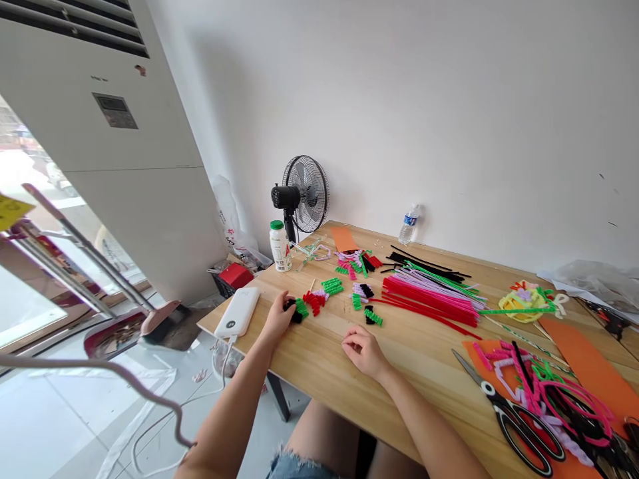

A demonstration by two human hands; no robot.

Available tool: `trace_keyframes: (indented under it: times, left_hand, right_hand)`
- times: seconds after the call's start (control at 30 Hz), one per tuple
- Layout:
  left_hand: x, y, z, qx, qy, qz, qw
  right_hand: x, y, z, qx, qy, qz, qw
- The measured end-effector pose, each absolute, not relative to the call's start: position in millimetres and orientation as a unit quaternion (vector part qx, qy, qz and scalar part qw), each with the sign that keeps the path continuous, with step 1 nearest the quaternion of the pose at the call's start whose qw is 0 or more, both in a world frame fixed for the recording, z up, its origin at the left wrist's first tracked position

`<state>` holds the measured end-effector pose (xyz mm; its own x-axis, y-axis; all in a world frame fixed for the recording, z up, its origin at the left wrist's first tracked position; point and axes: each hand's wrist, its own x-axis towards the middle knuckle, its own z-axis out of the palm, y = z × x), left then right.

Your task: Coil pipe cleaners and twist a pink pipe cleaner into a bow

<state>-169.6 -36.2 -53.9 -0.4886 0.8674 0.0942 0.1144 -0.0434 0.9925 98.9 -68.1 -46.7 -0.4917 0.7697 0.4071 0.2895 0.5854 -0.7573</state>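
My left hand [277,318] is at the table's left side, fingers closed on a black coiled pipe cleaner [295,315]. Touching that coil is a green coiled pipe cleaner [302,308]. A red coiled piece [314,303] lies just to the right, with green coils [332,286] behind it. My right hand [366,352] rests on the bare wood near the front edge, its fingers curled in with nothing visible in them. Beyond it lie a small black and green coil pair [373,317] and a lilac, black and green cluster [361,293].
Straight red pipe cleaners [429,303] lie right of centre. Scissors [514,416] and orange sheets [584,359] are at right. A white power bank [238,313] with a cable sits at the left edge. Behind stand a bottle [280,247], a fan [305,193] and a water bottle [409,225].
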Motion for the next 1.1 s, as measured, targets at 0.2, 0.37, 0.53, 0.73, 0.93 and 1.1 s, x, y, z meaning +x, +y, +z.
trace_keyframes:
  times: [0.2,0.37,0.53,0.73,0.93,1.1]
  left_hand:
    - [-170,-44,-66,0.541,0.673,0.503,0.038]
    - [-159,-45,-67,0.688,0.65,0.321,0.035]
    - [-156,-41,-73,0.654,0.651,0.382,0.051]
    - [-171,-45,-71,0.518,0.621,0.578,0.113]
    - [-169,-43,-69,0.61,0.611,0.504,0.036]
    - [-168,-38,-73,0.602,0.64,0.475,0.052]
  right_hand:
    - [100,-66,-48,-0.327,-0.812,0.295,0.382]
    - [100,-66,-46,-0.319,-0.82,0.288,0.377]
    - [100,-65,-48,-0.321,-0.824,0.276,0.377]
    - [100,-66,-44,-0.325,-0.823,0.284,0.369]
    - [100,-68,-42,-0.333,-0.826,0.279,0.36]
    - [97,-62,-41,-0.363,-0.83,0.26,0.335]
